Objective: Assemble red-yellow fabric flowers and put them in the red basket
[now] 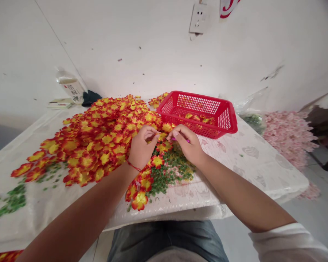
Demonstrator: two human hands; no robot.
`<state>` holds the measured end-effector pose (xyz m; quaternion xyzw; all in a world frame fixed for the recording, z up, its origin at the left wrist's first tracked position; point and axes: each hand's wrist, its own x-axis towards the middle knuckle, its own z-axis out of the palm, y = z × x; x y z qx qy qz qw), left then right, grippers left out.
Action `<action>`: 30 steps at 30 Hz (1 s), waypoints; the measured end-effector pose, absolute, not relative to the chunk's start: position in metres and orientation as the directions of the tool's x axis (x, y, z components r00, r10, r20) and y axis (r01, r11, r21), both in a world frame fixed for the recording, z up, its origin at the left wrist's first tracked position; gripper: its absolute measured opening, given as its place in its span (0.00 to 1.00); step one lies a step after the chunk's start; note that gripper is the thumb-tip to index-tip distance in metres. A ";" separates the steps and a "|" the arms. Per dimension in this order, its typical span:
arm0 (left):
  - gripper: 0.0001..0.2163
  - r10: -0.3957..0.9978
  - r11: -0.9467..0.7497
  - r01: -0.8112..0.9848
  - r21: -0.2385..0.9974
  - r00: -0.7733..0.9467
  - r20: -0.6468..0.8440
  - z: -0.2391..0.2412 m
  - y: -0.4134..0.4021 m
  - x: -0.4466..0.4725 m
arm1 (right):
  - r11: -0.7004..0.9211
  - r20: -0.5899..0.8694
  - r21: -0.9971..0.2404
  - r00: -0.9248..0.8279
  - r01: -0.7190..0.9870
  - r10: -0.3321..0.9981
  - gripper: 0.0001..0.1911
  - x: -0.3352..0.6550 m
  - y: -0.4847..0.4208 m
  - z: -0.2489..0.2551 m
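My left hand (142, 145) and my right hand (186, 143) meet over the middle of the table (257, 163), fingers pinched together. My right hand grips a thin pink stick (180, 139). My left hand pinches something small at its fingertips, too small to name, right above a red-and-yellow fabric flower (164, 146). A large heap of the same red-and-yellow flowers (98, 134) lies left of my hands. Small green pieces (168, 171) are piled under and in front of them.
A red plastic basket (224, 116) with a few flowers in it stands just behind my right hand. A plastic bottle (71, 87) stands at the back left by the wall. Pink flowers (287, 134) are heaped off the table's right side. More green pieces (12, 200) lie at the left.
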<state>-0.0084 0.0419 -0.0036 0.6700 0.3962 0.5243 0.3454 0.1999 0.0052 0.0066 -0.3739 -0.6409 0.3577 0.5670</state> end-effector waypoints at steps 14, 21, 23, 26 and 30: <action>0.05 0.859 -0.509 0.169 0.844 0.161 0.486 -0.006 0.038 -0.006 | 0.557 0.554 -0.772 -0.103 0.307 0.826 0.19 0.200 0.007 0.006; 0.03 0.802 -0.586 0.131 0.799 0.231 0.550 -0.005 0.029 -0.004 | 0.511 0.486 -0.832 -0.161 0.214 0.859 0.17 0.199 0.009 0.000; 0.03 0.777 -0.616 0.131 0.777 0.264 0.571 -0.003 0.026 -0.003 | 0.501 0.480 -0.841 -0.144 0.203 0.865 0.16 0.199 0.007 0.000; 0.05 0.744 -0.655 0.156 0.739 0.302 0.596 0.006 0.021 -0.004 | 0.472 0.472 -0.853 -0.056 0.225 0.880 0.14 0.201 0.007 -0.001; 0.05 0.792 -0.610 0.128 0.782 0.119 0.598 0.030 0.019 -0.014 | 0.428 0.444 -0.885 0.053 0.183 0.894 0.14 0.204 0.007 -0.003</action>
